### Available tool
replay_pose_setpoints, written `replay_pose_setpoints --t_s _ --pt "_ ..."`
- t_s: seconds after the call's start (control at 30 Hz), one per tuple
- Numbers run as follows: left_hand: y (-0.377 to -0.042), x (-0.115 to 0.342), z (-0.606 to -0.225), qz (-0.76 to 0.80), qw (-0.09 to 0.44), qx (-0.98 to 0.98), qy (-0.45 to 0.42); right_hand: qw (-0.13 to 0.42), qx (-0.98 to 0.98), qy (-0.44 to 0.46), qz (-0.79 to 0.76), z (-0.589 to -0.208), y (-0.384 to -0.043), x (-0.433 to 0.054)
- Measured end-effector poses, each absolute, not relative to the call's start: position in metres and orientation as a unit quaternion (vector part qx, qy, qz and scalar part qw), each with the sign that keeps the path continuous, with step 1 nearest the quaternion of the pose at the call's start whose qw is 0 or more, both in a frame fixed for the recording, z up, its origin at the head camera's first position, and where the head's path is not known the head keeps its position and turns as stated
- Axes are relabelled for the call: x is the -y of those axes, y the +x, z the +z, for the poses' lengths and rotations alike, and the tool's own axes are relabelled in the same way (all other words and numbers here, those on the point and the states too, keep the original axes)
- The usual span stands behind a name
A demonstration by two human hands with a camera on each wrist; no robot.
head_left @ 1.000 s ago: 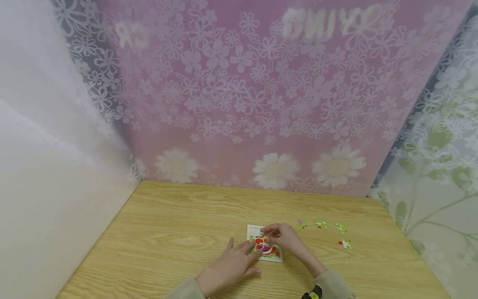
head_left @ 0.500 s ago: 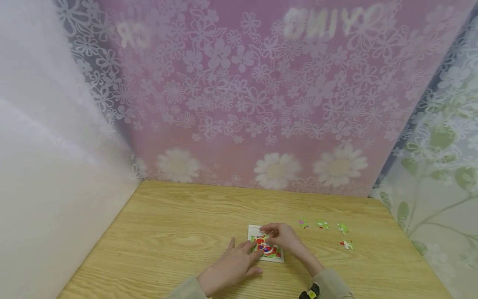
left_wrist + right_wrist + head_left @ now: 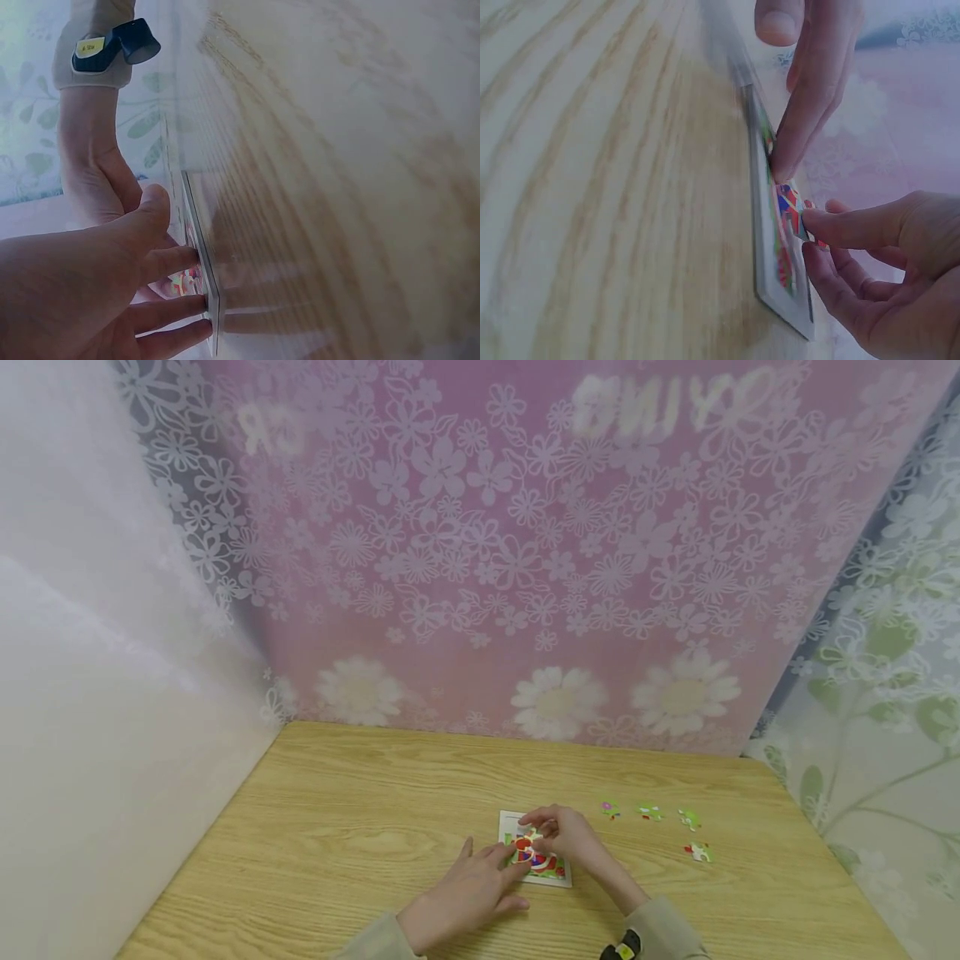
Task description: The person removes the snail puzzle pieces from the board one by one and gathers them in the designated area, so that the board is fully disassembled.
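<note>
A small jigsaw tray (image 3: 510,818) with a white border lies on the table, and part of its red, blue and green picture shows between the hands. My left hand (image 3: 471,883) rests its extended fingertips on the tray's near left part. From the right, my right hand (image 3: 573,839) reaches over the tray. In the right wrist view its thumb and fingers pinch a colourful jigsaw piece (image 3: 803,229) close over the picture; the fingers hide much of it. The left wrist view has the left fingers (image 3: 176,309) along the tray's edge.
Several loose jigsaw pieces lie right of the tray, among them a green one with a purple spot (image 3: 607,808) and a white and red one (image 3: 697,852). A flowered pink curtain (image 3: 480,568) hangs behind the wooden table (image 3: 360,810). A pale wall (image 3: 127,693) stands at left.
The right hand's fingers have shifted slightly over the tray, and more white and green shows beneath them. The left hand keeps its place on the tray. The loose pieces have stayed put.
</note>
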State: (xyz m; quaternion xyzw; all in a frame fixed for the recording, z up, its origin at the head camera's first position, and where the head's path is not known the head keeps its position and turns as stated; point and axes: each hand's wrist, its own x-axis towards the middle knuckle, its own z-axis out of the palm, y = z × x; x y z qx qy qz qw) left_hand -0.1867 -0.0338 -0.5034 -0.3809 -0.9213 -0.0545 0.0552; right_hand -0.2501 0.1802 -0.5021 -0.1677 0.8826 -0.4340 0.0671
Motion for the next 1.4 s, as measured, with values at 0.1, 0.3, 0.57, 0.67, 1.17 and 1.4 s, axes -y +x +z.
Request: replay_pose_setpoints --t_s 0.1,0.3,0.57,0.67,1.17,1.4 --pt "-0.187 0.033 -0.503 -0.057 0.057 0.921 -0.381 0.058 -0.882 -0.17 -0.436 -0.499 -0.249 -0.18" --pt "-0.187 0.033 -0.503 -0.061 0.05 0.923 -0.377 0.054 -0.885 -0.173 -0.428 -0.497 -0.248 -0.182" --pt "-0.186 0.033 -0.5 -0.061 0.037 0.926 -0.372 0.056 -0.891 -0.183 -0.412 -0.498 -0.248 -0.19" --pt "-0.186 0.034 -0.501 -0.057 0.039 0.926 -0.372 0.054 -0.892 -0.184 -0.409 -0.497 -0.249 -0.193" --pt "-0.183 0.034 -0.502 -0.05 0.033 0.926 -0.372 0.075 -0.841 -0.163 -0.51 -0.476 -0.25 -0.224" --pt "-0.181 0.035 -0.503 -0.051 0.044 0.925 -0.375 0.06 -0.842 -0.145 -0.516 -0.468 -0.249 -0.246"
